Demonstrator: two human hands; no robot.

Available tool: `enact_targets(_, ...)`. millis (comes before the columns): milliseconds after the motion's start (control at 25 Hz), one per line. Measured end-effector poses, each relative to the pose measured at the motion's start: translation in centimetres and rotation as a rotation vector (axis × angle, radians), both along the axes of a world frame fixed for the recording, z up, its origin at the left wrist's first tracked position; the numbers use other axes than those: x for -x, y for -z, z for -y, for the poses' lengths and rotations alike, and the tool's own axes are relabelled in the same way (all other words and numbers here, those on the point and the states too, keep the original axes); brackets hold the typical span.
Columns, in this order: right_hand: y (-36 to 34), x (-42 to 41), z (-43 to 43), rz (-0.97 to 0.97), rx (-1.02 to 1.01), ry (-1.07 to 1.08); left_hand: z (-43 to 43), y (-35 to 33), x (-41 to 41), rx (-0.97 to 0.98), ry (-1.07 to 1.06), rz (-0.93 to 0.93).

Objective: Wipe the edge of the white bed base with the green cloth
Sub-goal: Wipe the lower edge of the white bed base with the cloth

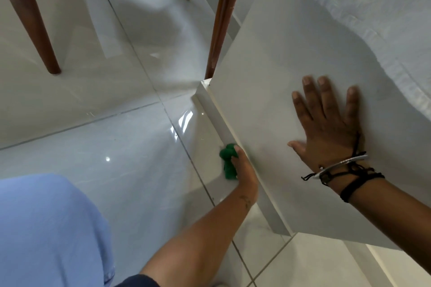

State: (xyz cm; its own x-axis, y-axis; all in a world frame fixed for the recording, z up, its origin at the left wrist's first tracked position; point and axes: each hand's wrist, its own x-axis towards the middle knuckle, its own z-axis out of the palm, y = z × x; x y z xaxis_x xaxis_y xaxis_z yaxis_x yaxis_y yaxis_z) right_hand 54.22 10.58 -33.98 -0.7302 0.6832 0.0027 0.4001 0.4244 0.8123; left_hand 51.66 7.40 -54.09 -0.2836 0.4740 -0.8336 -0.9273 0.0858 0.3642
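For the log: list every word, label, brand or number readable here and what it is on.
None can be read. The bed base, green cloth, bracelets, chair legs and floor tiles show no print. A small dark mark on the left forearm is too small to read.

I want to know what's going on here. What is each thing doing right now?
green cloth: bunched up, pressed against the bed base's side edge
left hand: gripping the cloth
right hand: open, flat on the base's top
white bed base: resting on the tiled floor
white bedding: draped over the base
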Motion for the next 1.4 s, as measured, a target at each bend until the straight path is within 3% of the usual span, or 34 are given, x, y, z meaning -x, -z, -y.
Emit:
enact_targets(320, 0.5, 0.4, 0.0, 0.009, -0.008, -0.004, 4.1, -1.1, -8.9, -0.05, 0.065, 0.186)
enact_targets(520, 1.1, 0.8, -0.3, -0.003, -0.003, -0.011, 4.2, -2.5, -7.8, 0.026, -0.016, 0.263)
enact_targets(600, 1.1, 1.1, -0.3, 0.001, -0.008, -0.021, 3.7, -2.9, -5.9, -0.042, -0.125, 0.32)
enact_targets(720, 1.5, 1.2, -0.6, 0.014, -0.022, -0.037, 1.2, -2.4, -1.2, -0.061, -0.266, 0.203)
enact_targets(920, 1.3, 1.3, -0.8, 0.023, -0.009, -0.041, -1.5, -1.2, 5.3, -0.02, -0.266, 0.082)
enact_targets(1400, 3.0, 3.5, -1.8, 0.145, -0.077, -0.103, -1.5, 1.3, 1.0, -0.029, -0.087, -0.003)
